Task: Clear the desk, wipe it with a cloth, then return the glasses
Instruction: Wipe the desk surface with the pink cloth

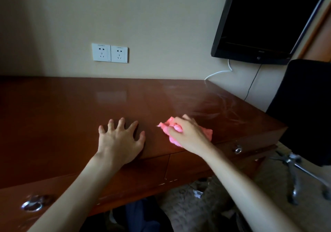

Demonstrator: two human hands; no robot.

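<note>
Under the right hand (186,133), bunched pink cloth (172,126) (gripped); left hand (120,138) splayed flat just beside.

Pink cloth (172,130), glossy reddish-brown desk (71,109), white sockets (109,52), black monitor (265,20).

One desk (71,109); one pink cloth (172,129); two wall sockets (109,53); one screen (268,20); one chair (308,109); two drawer pulls (34,204)
</note>
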